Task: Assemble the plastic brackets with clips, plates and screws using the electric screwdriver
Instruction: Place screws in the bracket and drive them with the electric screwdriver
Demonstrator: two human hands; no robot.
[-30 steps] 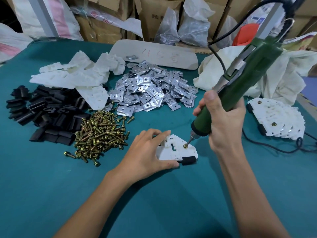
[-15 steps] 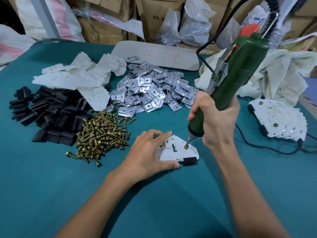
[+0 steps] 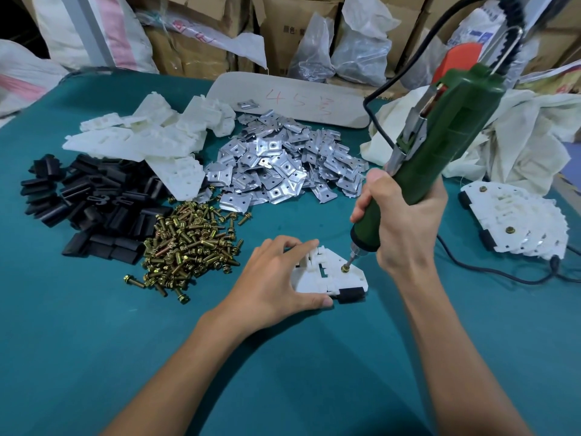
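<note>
Bracket (image 3: 325, 278) between hands (image 3: 273, 278) (image 3: 405, 221), seemingly in left

The teal bench (image 3: 94, 341) carries black clips (image 3: 94, 209) near its left edge, white brackets (image 3: 151, 140) behind them, metal plates (image 3: 283, 165) and a lettered board (image 3: 292, 99) toward the far edge, and brass screws (image 3: 191, 247). One bracket (image 3: 327, 275) lies mid-bench. Assembled brackets (image 3: 515, 221), a cable (image 3: 490, 272) and crumpled cloth (image 3: 518, 146) lie along the right edge.

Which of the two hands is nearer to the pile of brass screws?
The left hand, holding the white bracket just right of the pile of screws. The right hand is farther right, beyond the bracket, gripping the electric screwdriver.
</note>
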